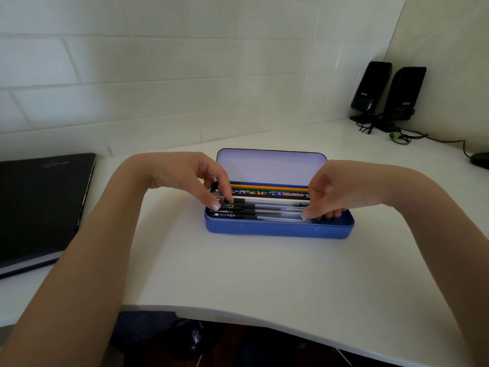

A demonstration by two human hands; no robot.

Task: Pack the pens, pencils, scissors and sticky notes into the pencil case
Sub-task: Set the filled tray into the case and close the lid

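Note:
A blue pencil case (277, 230) stands open on the white desk, its lid (270, 166) tilted up at the back. Inside lie several black-capped pens (267, 213) in front and coloured pencils (267, 190) behind them. My left hand (190, 178) reaches into the case's left end, fingertips pressing on the pen caps. My right hand (325, 194) reaches into the right end, fingers curled over the pen tips. Both hands touch the same pens. I see no scissors or sticky notes.
A closed dark laptop (39, 207) lies at the left. Two black speakers (389, 94) with cables (402, 136) stand in the back right corner, and a dark mouse (480, 158) sits at the right edge. The desk's front edge (238, 321) curves below.

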